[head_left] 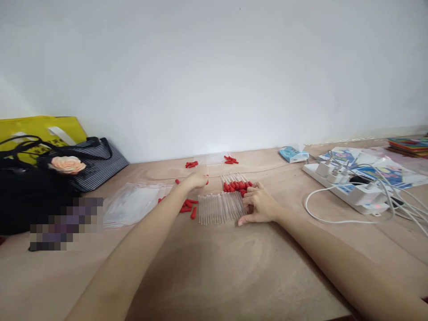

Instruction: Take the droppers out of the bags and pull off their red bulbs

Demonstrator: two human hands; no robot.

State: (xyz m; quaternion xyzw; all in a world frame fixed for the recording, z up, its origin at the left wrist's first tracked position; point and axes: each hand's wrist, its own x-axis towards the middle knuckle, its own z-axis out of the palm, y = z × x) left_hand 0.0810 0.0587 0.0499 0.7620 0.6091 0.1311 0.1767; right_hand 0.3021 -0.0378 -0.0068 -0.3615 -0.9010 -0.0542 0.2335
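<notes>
A row of clear glass tubes (217,207) lies side by side on the wooden table (214,267). My right hand (258,205) rests against the right end of that row, fingers curled and pressed on the tubes. Behind it lies a second row of tubes with red rubber caps (236,184). My left hand (197,179) reaches further back, fingers bent downward over loose red caps (187,206); what is under its fingers is hidden. More red caps (191,164) and capped tubes (230,159) lie near the wall.
Clear plastic bags (132,203) lie left of the tubes. Dark bags, a striped bag (96,162) with a fabric rose, and a yellow bag (40,129) sit at far left. A white power strip (347,187) with plugs and cables, printed sheets and a blue packet (293,154) are at right.
</notes>
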